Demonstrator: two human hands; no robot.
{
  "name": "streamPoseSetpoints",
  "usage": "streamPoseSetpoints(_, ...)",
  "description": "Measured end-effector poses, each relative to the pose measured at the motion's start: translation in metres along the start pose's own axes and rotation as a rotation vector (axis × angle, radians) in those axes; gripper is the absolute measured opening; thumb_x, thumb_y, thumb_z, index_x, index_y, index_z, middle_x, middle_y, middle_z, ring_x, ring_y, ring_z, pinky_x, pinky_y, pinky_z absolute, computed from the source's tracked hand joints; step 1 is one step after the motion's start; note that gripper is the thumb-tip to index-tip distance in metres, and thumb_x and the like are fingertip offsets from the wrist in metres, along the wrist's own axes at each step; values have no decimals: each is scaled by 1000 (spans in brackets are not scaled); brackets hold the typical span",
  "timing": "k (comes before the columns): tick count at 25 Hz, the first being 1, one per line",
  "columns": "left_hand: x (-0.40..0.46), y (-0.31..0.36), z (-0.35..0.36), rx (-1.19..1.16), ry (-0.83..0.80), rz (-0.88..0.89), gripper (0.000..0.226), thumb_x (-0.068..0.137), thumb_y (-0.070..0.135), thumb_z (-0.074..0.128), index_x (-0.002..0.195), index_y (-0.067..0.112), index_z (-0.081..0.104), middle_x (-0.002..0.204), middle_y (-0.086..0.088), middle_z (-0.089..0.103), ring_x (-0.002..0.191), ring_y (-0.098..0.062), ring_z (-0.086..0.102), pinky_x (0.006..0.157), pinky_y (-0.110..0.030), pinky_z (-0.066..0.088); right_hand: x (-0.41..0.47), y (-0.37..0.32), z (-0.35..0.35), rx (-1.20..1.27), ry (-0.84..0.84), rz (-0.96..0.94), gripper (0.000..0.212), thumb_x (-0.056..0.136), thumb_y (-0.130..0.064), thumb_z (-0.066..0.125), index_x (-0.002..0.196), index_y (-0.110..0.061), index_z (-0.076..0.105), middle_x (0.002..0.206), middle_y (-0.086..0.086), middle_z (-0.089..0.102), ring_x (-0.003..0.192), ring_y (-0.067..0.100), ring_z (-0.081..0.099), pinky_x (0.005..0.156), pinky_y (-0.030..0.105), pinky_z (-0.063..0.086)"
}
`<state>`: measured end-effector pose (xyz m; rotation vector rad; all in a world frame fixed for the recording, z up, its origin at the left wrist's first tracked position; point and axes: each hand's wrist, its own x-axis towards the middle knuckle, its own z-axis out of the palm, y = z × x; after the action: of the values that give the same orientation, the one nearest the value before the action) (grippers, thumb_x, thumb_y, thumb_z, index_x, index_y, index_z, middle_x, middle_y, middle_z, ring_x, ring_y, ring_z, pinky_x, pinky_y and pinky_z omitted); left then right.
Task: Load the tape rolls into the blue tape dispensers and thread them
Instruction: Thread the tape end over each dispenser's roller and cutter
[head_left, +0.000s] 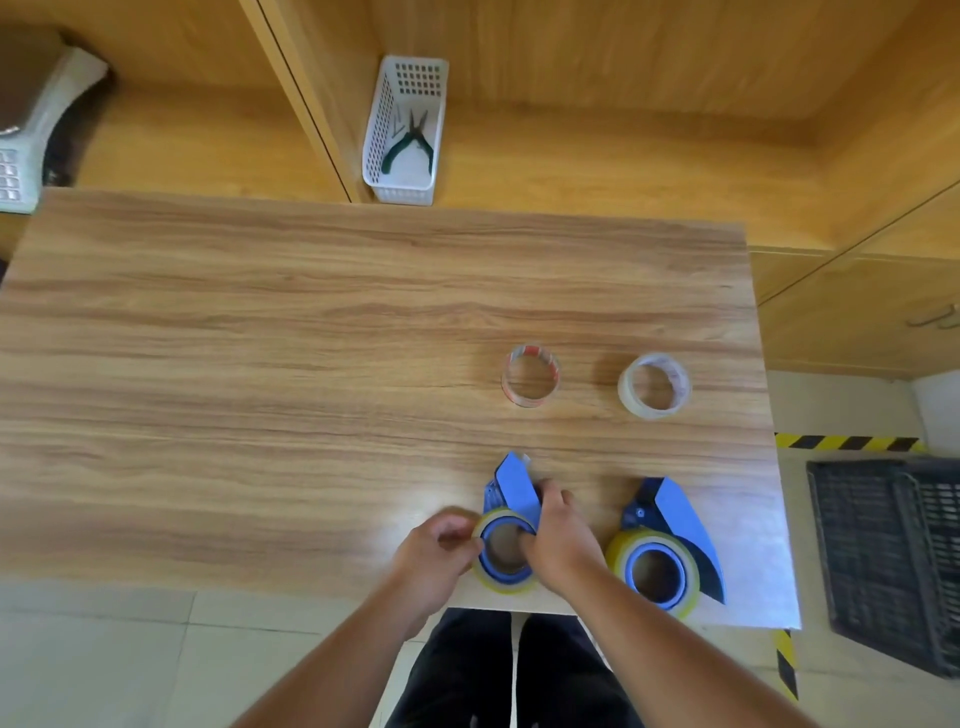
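Both hands on the near dispenser. Right hand (558, 540) wraps the blue tape dispenser (511, 491) from its right side, fingers curled over the body and into the hub area, holding it steady on the table (260, 364). Left hand (439, 545) pinches at the left rim of the yellowish tape roll (501, 577) seated on that dispenser's blue hub; thumb and forefinger closed on the roll's edge, probably picking for the free tape end, though I can't see any loose end from here.

Why held so: right hand braces so the roll doesn't drag the dispenser when the left pulls. Judgement, not seen.

Second dispenser (680, 519) lies just right of my right hand, apart from it, flat on its side with its own yellowish roll (654, 571) already on the hub. Whether either is threaded: can't tell.

Two spare rolls sit further out, well apart from the dispensers: a clear roll with red print (531, 375) and a plain clear roll (654, 385), both lying flat, untouched.

Loading looks done for both dispensers; threading on the near one is the step in hand. Next move needs the tape end peeled and led up toward the dispenser's front end without it sticking back.
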<state>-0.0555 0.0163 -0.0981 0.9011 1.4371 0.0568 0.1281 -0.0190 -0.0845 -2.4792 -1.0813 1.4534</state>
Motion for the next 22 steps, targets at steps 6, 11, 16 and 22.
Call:
streamPoseSetpoints(6, 5, -3, 2, 70, -4, 14, 18, 87, 20, 71, 100, 32, 77, 98, 5, 79, 103, -24, 74, 99, -47, 60, 5, 3, 2, -20, -2, 22, 67, 88, -22, 71, 144, -18, 34, 138, 11, 46, 109, 31, 63, 88, 41, 55)
streamPoseSetpoints(11, 5, -1, 4, 85, 26, -19, 32, 72, 41, 74, 103, 36, 75, 101, 9, 79, 97, -16, 75, 97, -48, 61, 2, 3, -1, 15, -15, 8, 68, 85, -32, 74, 140, -20, 35, 134, 11, 48, 109, 32, 62, 88, 44, 56)
streamPoseSetpoints(16, -17, 24, 16, 168, 220, 60, 21, 88, 31, 75, 108, 33, 69, 107, 12, 71, 92, -3, 67, 74, -22, 50, -11, 10, -22, -5, -24, -79, 73, 84, -50, 67, 142, -23, 33, 136, 6, 46, 108, 28, 61, 84, 42, 56)
streamPoseSetpoints(22, -40, 50, 73, 277, 254, 371, 24, 91, 21, 72, 107, 36, 63, 112, 13, 61, 91, -1, 63, 77, -10, 43, -34, 56, -83, -46, 307, -124, 47, 92, -37, 57, 134, -19, 47, 123, 7, 56, 113, 30, 50, 94, 42, 47)
